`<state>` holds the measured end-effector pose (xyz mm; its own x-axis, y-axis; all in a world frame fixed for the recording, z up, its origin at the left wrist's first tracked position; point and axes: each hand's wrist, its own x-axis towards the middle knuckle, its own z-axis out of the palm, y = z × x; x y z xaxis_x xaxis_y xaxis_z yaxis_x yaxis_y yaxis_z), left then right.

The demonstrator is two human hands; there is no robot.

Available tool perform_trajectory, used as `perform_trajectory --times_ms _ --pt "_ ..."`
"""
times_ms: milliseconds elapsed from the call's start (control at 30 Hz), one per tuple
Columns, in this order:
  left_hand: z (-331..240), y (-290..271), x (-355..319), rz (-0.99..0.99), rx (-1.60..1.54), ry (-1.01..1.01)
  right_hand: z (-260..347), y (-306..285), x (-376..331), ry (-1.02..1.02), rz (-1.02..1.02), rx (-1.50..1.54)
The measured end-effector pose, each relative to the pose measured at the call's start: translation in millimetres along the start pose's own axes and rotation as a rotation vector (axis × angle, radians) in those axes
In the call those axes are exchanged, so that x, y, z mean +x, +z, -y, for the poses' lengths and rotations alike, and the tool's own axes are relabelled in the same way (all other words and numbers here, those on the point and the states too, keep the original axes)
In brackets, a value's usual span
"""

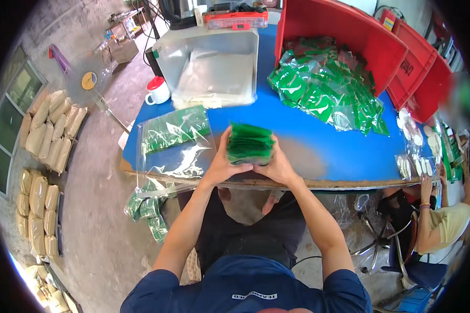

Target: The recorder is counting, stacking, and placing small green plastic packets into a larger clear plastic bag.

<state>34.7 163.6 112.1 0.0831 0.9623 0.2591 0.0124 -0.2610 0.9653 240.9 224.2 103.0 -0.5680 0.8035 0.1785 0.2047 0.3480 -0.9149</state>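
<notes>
Between my two hands, just above the table's near edge, is a thick stack of green packets (249,142), a little blurred. My left hand (224,163) is closed round its left side, thumb in front. The right side is gripped by my right hand (278,163), and both thumbs meet near the bottom of the stack. Left of my hands, a large clear plastic bag (185,161) lies flat on the blue table (305,151), with green packets (175,129) in its far part. Its near end hangs over the table edge.
A tipped red bin (344,31) spills a heap of green packets (324,86). A whitish tub (164,57) holds clear bags (214,75), beside a red-lidded mug (157,89). More green packets (150,208) hang below the table edge. At right, a seated co-worker (446,224) handles small packets.
</notes>
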Motion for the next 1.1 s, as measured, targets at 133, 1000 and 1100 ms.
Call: perform_trajectory --times_ms 133,1000,1100 --pt "2.1 -2.4 6.2 -0.050 -0.145 -0.036 6.8 0.2 6.0 -0.110 -0.046 -0.128" --pt "7.2 -3.7 4.3 -0.087 0.088 -0.104 -12.0 -4.0 13.4 -0.060 0.091 -0.282" --pt "20.7 -12.7 -7.8 -0.029 0.323 -0.028 -1.5 3.5 11.8 -0.009 0.111 -0.297"
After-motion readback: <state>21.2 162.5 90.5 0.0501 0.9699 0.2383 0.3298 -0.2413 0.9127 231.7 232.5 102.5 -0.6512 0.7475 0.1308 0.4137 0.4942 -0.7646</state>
